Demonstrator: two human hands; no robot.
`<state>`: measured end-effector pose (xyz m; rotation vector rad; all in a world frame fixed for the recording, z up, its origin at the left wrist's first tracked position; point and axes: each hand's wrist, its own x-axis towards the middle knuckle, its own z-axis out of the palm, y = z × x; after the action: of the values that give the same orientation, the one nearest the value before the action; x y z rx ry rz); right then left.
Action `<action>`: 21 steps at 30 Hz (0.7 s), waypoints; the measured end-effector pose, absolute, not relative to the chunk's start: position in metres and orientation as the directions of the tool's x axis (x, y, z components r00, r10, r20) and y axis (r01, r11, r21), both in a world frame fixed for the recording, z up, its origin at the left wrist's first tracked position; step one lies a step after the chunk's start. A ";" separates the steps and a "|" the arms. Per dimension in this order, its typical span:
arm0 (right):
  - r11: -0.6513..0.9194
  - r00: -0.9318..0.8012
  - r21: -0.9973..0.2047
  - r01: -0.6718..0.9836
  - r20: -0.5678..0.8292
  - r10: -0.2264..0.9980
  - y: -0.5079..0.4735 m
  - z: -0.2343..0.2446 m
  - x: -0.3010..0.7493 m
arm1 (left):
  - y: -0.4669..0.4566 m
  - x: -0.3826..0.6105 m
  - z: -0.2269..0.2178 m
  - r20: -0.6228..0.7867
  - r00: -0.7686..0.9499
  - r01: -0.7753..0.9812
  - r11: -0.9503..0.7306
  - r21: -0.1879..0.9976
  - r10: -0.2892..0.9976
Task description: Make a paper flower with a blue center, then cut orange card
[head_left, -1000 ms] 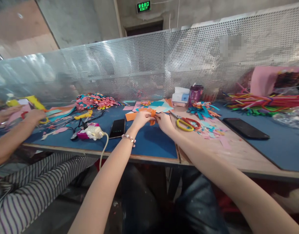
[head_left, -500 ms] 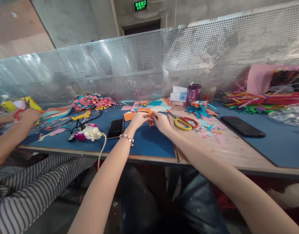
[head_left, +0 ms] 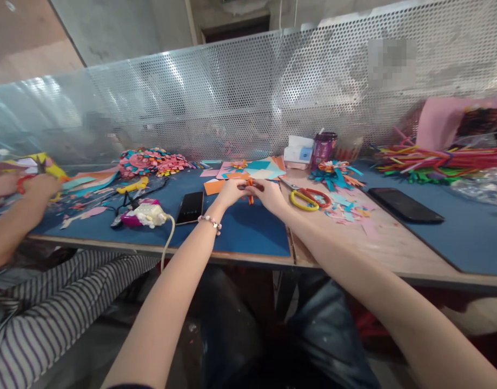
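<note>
My left hand (head_left: pixel 229 192) and my right hand (head_left: pixel 268 195) meet over the blue mat (head_left: pixel 252 227), both pinching a small folded orange paper piece (head_left: pixel 250 190) between their fingertips. A bead bracelet (head_left: pixel 210 221) sits on my left wrist. More coloured paper sheets (head_left: pixel 256 170) lie just beyond the hands. Yellow-and-red scissors (head_left: pixel 305 198) rest on the wood right of my right hand.
A black phone (head_left: pixel 191 207) and a glue gun (head_left: pixel 145 214) with its cord lie left. Another phone (head_left: pixel 406 205), paper scraps (head_left: pixel 345 208), a purple cup (head_left: pixel 324 148), paper flowers (head_left: pixel 153 162) and coloured strips (head_left: pixel 435 162) surround. A person in striped clothes (head_left: pixel 49 302) works at left.
My hands have folded the orange piece tighter and narrower between the fingertips. The view dropped slightly. The neighbour's hands moved a little left.
</note>
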<state>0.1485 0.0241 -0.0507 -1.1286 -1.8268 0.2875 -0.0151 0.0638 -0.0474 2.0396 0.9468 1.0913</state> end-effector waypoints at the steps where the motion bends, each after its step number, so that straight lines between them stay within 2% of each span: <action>1: 0.554 -0.141 -0.613 0.564 0.590 0.795 0.025 -0.051 0.150 | 0.064 -0.015 -0.047 0.419 0.397 0.302 -0.547 0.781 0.817; 21: 0.595 -0.200 -0.650 0.473 0.578 0.791 0.042 -0.051 0.157 | 0.063 -0.010 -0.046 0.481 0.359 0.352 -0.594 0.724 0.800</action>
<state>0.1567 0.0423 -0.0508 -1.0220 -1.8494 0.4096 -0.0097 0.0633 -0.0459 2.1183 0.9970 1.1654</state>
